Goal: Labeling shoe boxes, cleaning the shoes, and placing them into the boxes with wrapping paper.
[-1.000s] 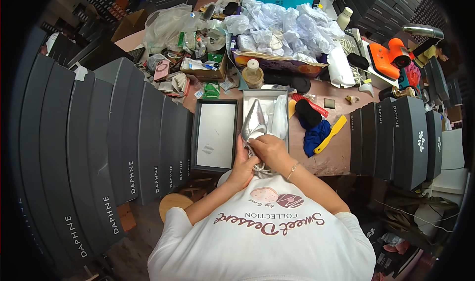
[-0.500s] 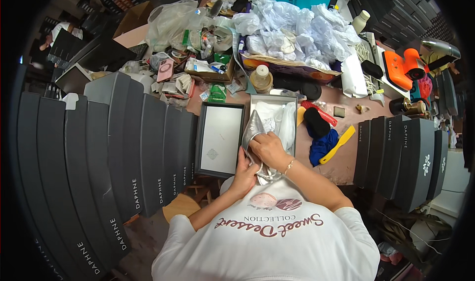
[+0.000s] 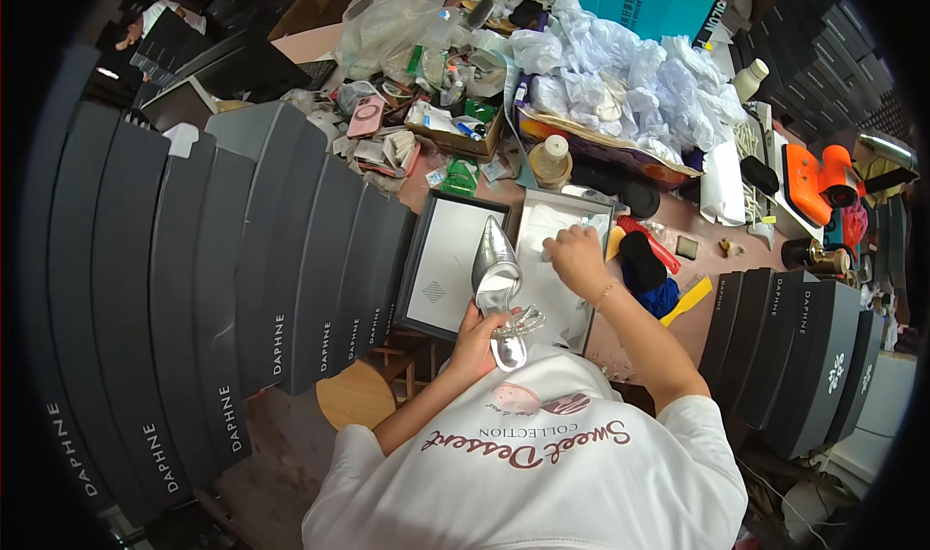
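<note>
Above the open shoebox [image 3: 531, 222] — left hand [image 3: 477, 342] grips a silver pointed shoe [image 3: 496, 283] | right hand [image 3: 575, 259] closed on white tissue paper [image 3: 552, 230] inside.

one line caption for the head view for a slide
Left hand holds a silver pointed shoe while the right hand reaches into the open shoebox on a cluttered table.
</note>
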